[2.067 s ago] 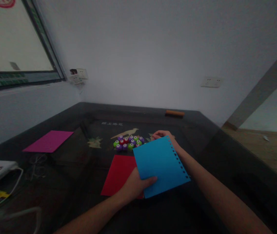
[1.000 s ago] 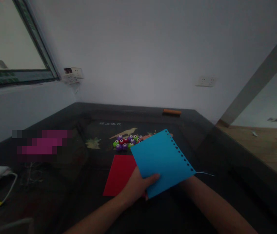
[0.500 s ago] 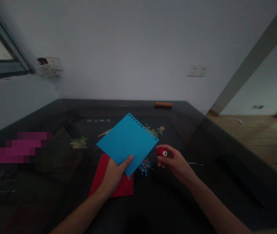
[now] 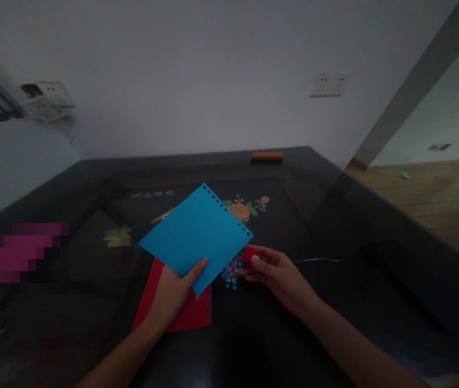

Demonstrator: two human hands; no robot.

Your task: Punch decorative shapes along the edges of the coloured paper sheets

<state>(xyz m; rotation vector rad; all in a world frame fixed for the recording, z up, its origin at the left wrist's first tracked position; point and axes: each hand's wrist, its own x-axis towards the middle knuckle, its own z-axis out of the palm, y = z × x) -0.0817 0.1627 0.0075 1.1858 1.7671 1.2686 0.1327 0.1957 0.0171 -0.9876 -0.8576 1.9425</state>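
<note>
My left hand (image 4: 173, 293) holds a blue paper sheet (image 4: 195, 234) by its near corner, lifted and tilted above the table; a row of punched holes runs along its right edge. My right hand (image 4: 276, 272) grips a small red punch (image 4: 249, 255) right at the sheet's lower right edge. A little heap of blue and red paper bits (image 4: 230, 271) lies on the table between my two hands. A red paper sheet (image 4: 181, 312) with punched holes lies flat under my left hand.
The dark glass-topped table (image 4: 334, 226) has flower pictures under the glass. An orange bar (image 4: 267, 156) lies at the far edge. A magenta patch (image 4: 15, 252), pixelated, sits at the left. Wall sockets (image 4: 328, 84) are behind, wooden floor (image 4: 427, 199) to the right.
My right hand took a red punch from the pile behind the blue sheet and brought it to the sheet's edge. The view swung right and down, so the pile of punches is hidden.
</note>
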